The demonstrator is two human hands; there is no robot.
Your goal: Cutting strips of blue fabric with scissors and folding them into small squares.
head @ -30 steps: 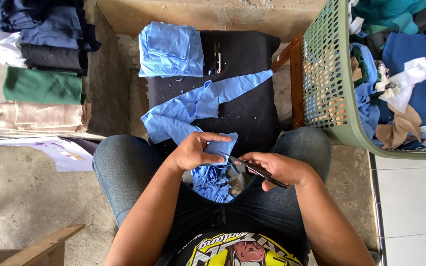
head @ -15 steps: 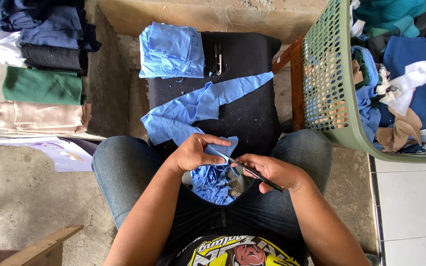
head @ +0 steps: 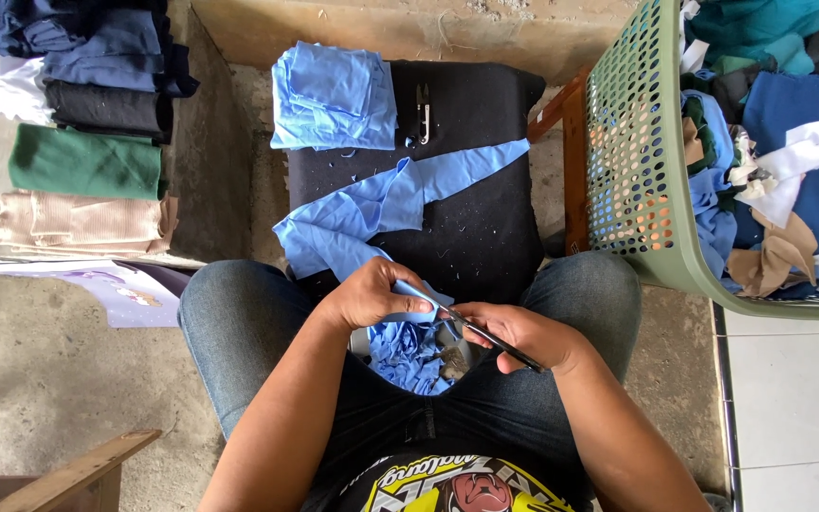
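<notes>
Seated, I look down at my lap. My left hand (head: pixel 372 294) pinches a long strip of light blue cloth (head: pixel 362 213) that trails from my lap up over a black padded stool (head: pixel 485 237). My right hand (head: pixel 514 334) grips dark scissors (head: pixel 490 337), their blades at the cloth edge right next to my left fingers. A bunch of blue scraps (head: pixel 409 353) lies between my thighs. A folded stack of the same blue cloth (head: pixel 334 95) rests on the stool's far left corner, beside small thread snips (head: pixel 424 109).
A green perforated laundry basket (head: pixel 632 161) full of mixed cloth pieces stands at the right. Folded piles of dark, green and beige fabric (head: pixel 82 161) lie at the left. A wooden piece (head: pixel 78 469) is at the bottom left.
My hands have stayed almost in place. The scissors have shifted slightly along the edge of the blue cloth.
</notes>
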